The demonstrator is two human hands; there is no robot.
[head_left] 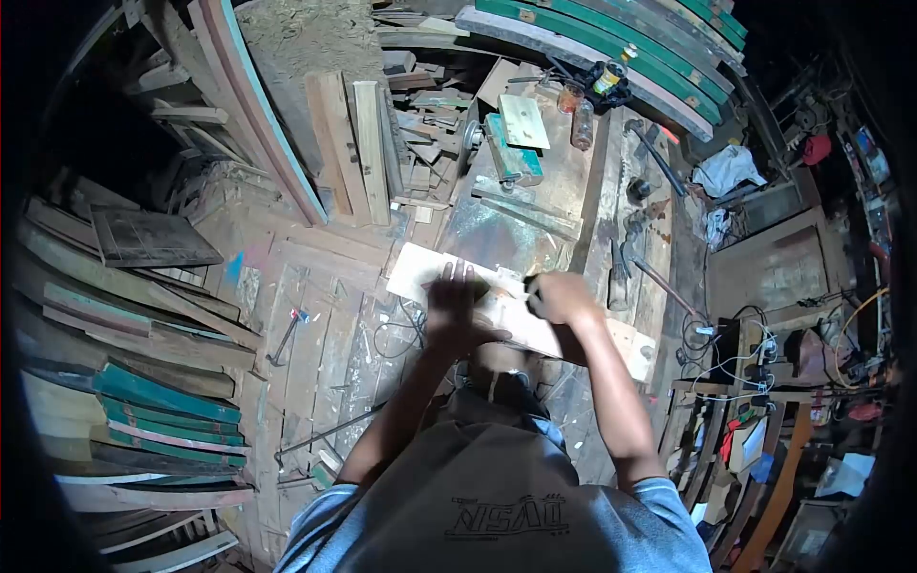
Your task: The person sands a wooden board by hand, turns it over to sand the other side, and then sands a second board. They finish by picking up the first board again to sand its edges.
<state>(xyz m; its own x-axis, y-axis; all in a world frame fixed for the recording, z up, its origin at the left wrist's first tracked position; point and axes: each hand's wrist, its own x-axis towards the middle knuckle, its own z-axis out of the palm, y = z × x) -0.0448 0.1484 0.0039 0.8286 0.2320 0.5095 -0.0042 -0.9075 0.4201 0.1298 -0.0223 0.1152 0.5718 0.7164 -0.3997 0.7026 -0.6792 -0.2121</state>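
A long pale wooden board point(525, 328) lies slantwise across the near end of the workbench in front of me. My left hand point(453, 310) rests flat on its left part, fingers stretched out and thumb pointing right. Further right, my right hand point(565, 299) is closed in a fist over the board. Something small and dark shows at the left side of that fist; its kind is hidden by the fingers. Between the two hands, the board's surface carries a dark patch of shadow.
On the bench point(478, 239) lie a green wooden block point(516, 158), a pale square piece point(523, 121), a glass jar point(582, 126) and a hammer point(659, 282). Planks point(349, 153) lean at the back left. Curved timbers point(162, 411) are stacked left; cables point(755, 349) hang right.
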